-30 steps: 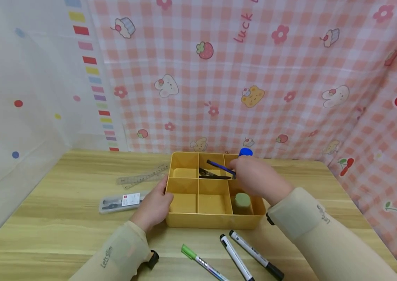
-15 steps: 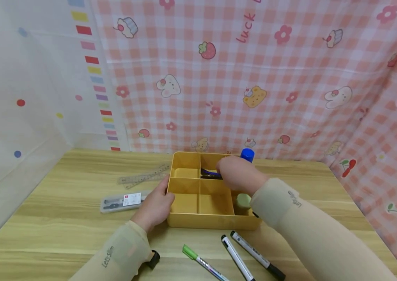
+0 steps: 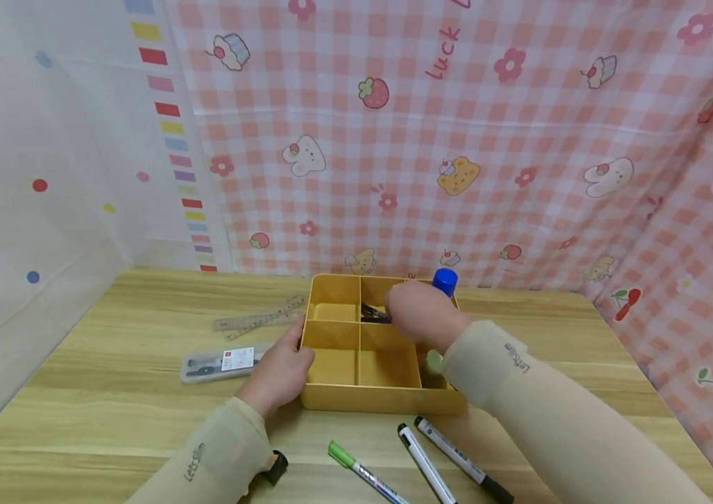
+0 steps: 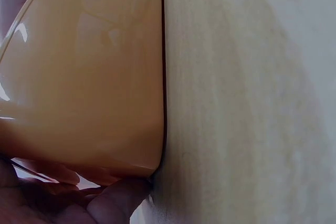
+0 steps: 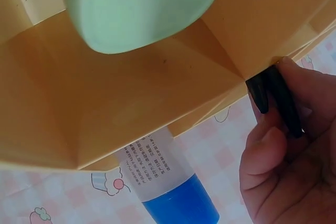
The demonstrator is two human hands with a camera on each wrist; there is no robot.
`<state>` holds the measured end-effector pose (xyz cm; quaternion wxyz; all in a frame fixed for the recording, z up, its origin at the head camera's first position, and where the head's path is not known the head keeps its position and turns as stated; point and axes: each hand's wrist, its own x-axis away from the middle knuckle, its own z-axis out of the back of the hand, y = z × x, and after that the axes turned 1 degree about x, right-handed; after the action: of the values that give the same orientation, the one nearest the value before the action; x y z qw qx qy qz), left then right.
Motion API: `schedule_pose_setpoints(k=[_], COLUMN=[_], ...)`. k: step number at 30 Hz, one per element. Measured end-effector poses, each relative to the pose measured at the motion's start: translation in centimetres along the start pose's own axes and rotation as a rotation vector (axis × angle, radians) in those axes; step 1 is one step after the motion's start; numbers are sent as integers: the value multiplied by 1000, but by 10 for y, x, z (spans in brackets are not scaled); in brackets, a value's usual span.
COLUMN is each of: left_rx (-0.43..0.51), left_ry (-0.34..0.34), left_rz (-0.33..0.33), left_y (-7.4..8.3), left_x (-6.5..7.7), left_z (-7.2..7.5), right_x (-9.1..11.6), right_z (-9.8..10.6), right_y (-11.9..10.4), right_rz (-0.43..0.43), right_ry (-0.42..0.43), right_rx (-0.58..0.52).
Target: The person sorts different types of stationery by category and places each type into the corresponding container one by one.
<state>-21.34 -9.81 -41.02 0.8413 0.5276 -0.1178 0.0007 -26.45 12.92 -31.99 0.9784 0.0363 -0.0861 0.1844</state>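
Note:
My left hand (image 3: 279, 371) grips the left side of a yellow divided storage box (image 3: 384, 399), thumb over its rim; the left wrist view shows fingers against the outer wall. My right hand (image 3: 424, 313) reaches into the back middle compartment. There, in the right wrist view, its thumb and curled fingers hold the dark ends of two pens (image 5: 283, 100). More dark pens (image 3: 374, 314) lie in that compartment, partly hidden by the hand. A blue-capped glue stick (image 5: 181, 198) stands in the back right compartment. A pale green rounded object (image 5: 142, 9) sits in the front right one.
Left of the box lie clear rulers (image 3: 258, 318) and a clear case with a drawing compass (image 3: 220, 364). In front are a green-capped marker (image 3: 365, 470) and two white-and-black markers (image 3: 426, 462). A patterned cloth (image 3: 356, 140) hangs behind the wooden table (image 3: 111, 392).
My right hand has moved left and down into the back middle compartment, and the blue pen it held has gone down into it. My left hand stays on the box.

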Motion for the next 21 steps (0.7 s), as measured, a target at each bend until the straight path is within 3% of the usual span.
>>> schedule_pose_setpoints(k=[15,21], left_rx=[-16,-7], left_ry=[14,11], left_rz=[-5,-5], left_y=[0,0], left_x=[-1,0], left_z=[-1,-1], right_x=[3,6], right_z=[0,0], right_y=[-1,-5], right_rz=[29,9], right_ry=[15,-53], right_rx=[-52,-58])
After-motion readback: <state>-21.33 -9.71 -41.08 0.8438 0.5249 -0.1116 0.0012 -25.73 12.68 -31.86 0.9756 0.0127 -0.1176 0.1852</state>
